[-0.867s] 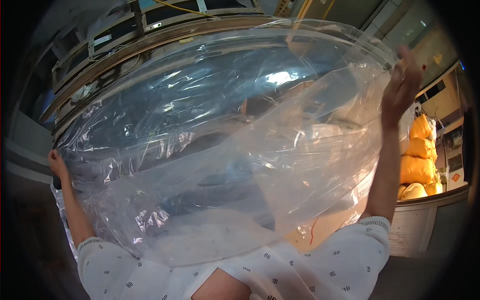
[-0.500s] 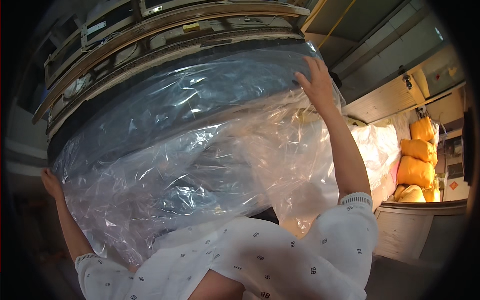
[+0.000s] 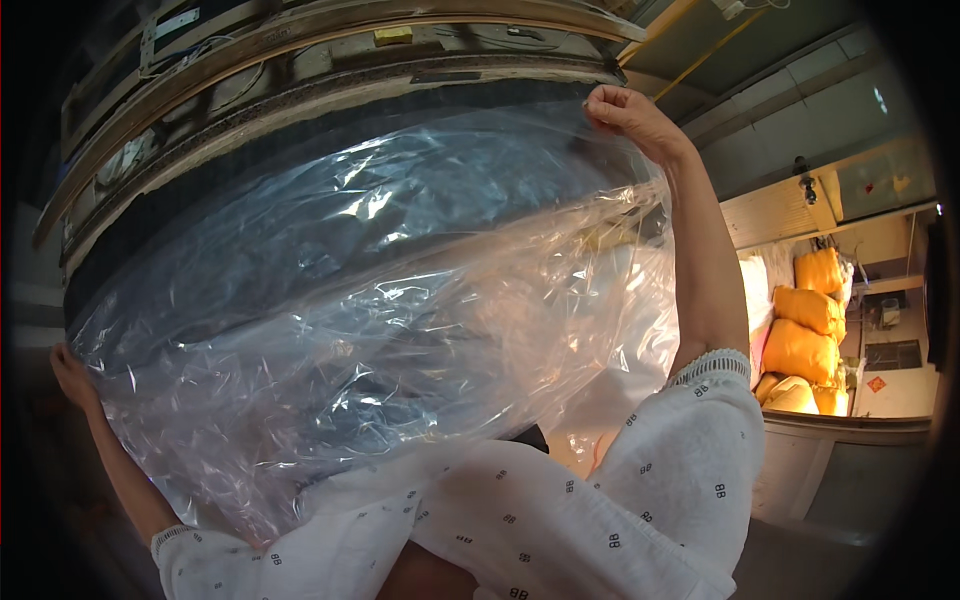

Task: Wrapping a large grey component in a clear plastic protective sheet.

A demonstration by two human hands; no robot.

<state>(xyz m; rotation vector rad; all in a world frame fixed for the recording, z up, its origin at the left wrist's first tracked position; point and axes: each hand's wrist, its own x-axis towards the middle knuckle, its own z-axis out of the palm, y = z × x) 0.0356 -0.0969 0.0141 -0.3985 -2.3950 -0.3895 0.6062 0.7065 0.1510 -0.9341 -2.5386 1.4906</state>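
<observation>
A wide sheet of clear plastic film stretches between my arms, creased and shiny. Its far part lies over a dark surface, and its near part hangs up against my shirt. At the far left, my left hand is closed on the film's edge. My right hand has its fingers curled together in a pinch at the film's far right corner. The sheet hides most of what lies under it.
Beyond the dark surface runs a long wooden rail of a frame. A small yellow block sits behind it. To the right, orange bundles are stacked under warm light, near a pale panel with a knob.
My right hand has gone from spread fingers to a closed pinch and moved up toward the far corner. My left hand has shifted slightly left. The film is drawn wider.
</observation>
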